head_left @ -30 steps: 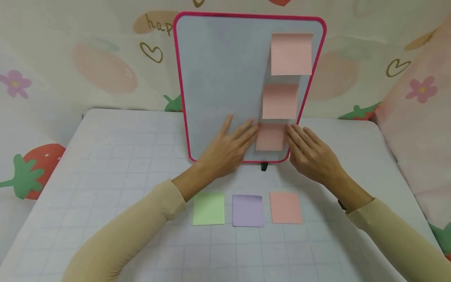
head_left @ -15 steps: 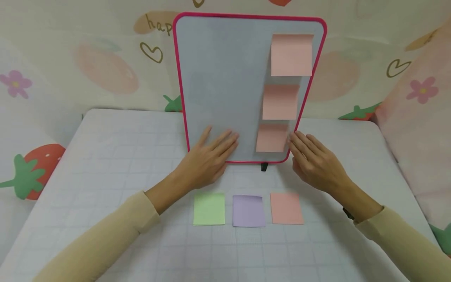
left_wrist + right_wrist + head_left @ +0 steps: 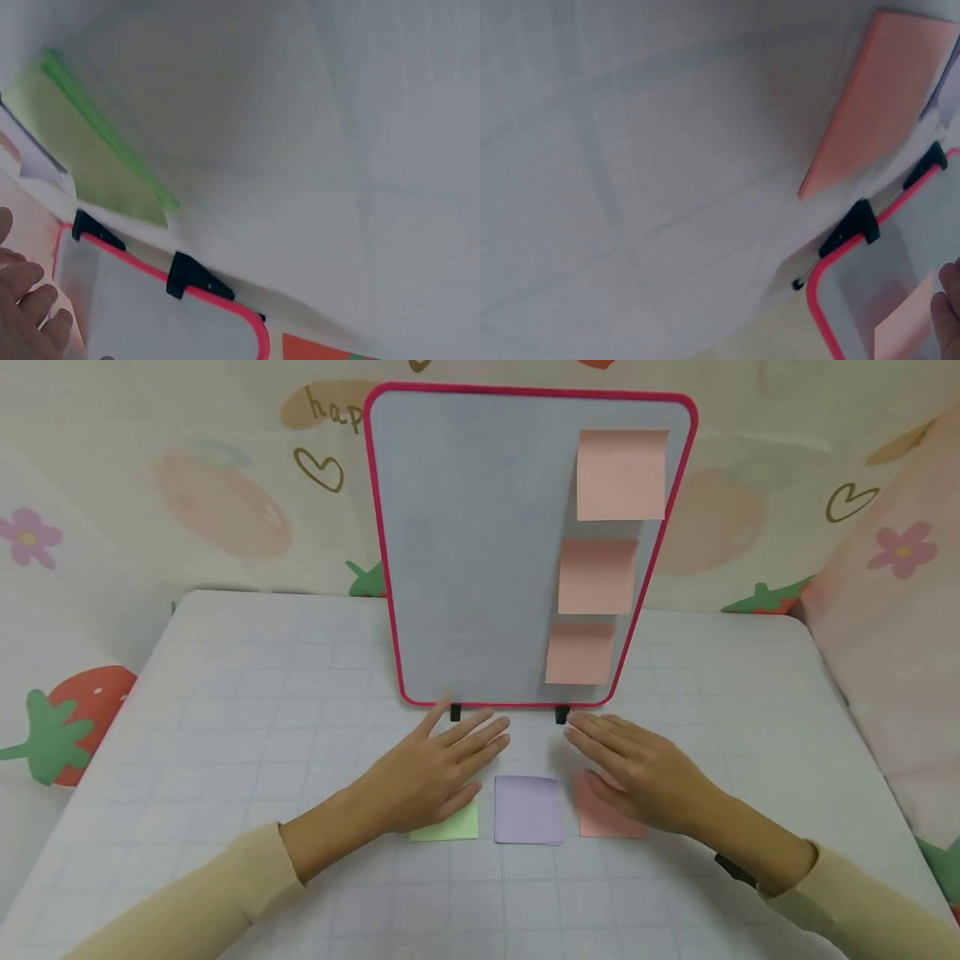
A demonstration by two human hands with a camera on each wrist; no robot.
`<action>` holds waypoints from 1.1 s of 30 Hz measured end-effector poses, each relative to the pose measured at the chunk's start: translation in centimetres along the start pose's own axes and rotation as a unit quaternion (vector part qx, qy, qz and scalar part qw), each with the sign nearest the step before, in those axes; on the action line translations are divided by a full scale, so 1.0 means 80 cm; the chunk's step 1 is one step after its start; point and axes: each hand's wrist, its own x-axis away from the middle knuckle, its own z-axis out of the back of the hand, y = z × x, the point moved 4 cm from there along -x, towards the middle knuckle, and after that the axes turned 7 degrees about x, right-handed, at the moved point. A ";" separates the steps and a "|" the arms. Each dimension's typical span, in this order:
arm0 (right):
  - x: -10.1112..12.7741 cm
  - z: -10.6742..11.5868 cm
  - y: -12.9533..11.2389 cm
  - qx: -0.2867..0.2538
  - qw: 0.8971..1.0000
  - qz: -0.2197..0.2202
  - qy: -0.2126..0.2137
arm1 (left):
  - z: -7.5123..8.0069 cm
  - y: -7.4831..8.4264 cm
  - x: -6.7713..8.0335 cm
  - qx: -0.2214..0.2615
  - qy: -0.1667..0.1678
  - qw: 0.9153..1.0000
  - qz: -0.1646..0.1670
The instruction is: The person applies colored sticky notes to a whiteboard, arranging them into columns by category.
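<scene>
whiteboard [image 3: 480, 552]: pale grey-white face, hot pink rim, black feet
sticky notes on the board [image 3: 621, 474]: three, all salmon pink
green pad [image 3: 453, 827]: light lime green
purple pad [image 3: 528, 809]: soft lilac
pink pad [image 3: 611, 822]: salmon pink, matching the notes on the board
table cover [image 3: 225, 693]: white with a faint pale grid
backdrop [image 3: 225, 502]: cream, printed with red strawberries with green leaves, pink flowers, brown outlined hearts
sleeves [image 3: 187, 910]: plain beige

A whiteboard [image 3: 480, 543] stands at upper centre on the table [image 3: 225, 693], three sticky notes [image 3: 597, 576] stacked down its right side. Three note pads [image 3: 528, 810] lie in a row at lower centre.
</scene>
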 end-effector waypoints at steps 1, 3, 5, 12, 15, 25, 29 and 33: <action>0.001 -0.001 -0.004 -0.018 1.000 -0.003 -0.005 | -0.003 0.004 0.002 0.002 -0.005 1.000 -0.007; 0.003 -0.003 -0.012 -0.057 0.998 -0.012 -0.025 | -0.008 0.012 0.006 0.002 -0.013 1.000 -0.024; 0.005 -0.007 -0.020 -0.096 0.993 -0.027 -0.056 | -0.014 0.019 0.011 0.004 -0.022 0.999 -0.038; 0.012 -0.022 -0.034 -0.175 0.975 -0.066 -0.120 | -0.028 0.034 0.025 0.023 -0.063 0.996 -0.059; 0.015 -0.027 -0.038 -0.185 0.974 -0.054 -0.121 | -0.031 0.036 0.027 0.035 -0.071 0.995 -0.059; 0.019 -0.039 -0.047 -0.194 0.967 -0.050 -0.158 | -0.039 0.040 0.031 0.036 -0.098 0.993 -0.063; 0.020 -0.042 -0.048 -0.186 0.969 -0.048 -0.157 | -0.038 0.041 0.032 0.043 -0.098 0.992 -0.062; 0.019 -0.043 -0.049 -0.179 0.971 -0.046 -0.154 | -0.038 0.042 0.032 0.046 -0.092 0.993 -0.064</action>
